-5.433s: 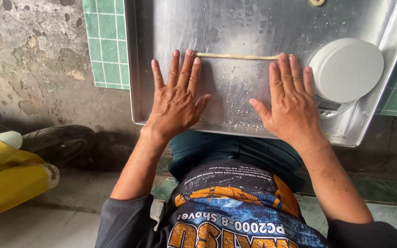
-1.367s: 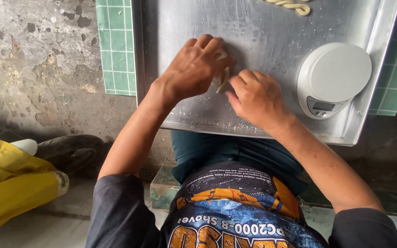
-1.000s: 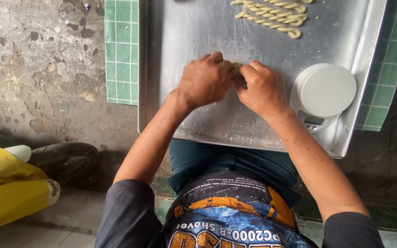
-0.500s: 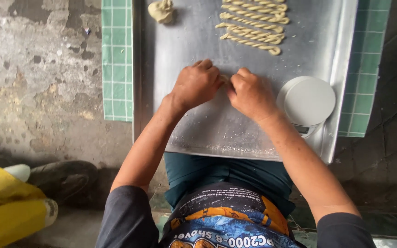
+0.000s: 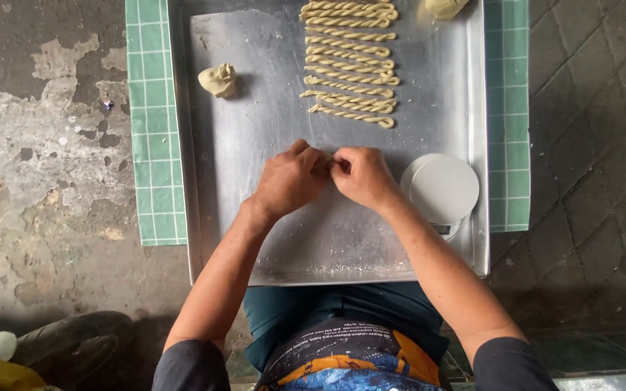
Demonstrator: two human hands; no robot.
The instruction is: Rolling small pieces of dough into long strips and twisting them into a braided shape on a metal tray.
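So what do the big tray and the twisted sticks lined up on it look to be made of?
The tray looks like bare metal, perhaps aluminium or steel: dull silver, brushed sheen, raised rim. The twisted sticks look like raw dough: pale yellow, matt, soft rope-like turns, matching the dough lump nearby.

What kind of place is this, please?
Probably a simple home or small-shop spot for making snacks by hand: a metal tray on a green tiled surface, rows of twisted dough sticks, and a small white scale.
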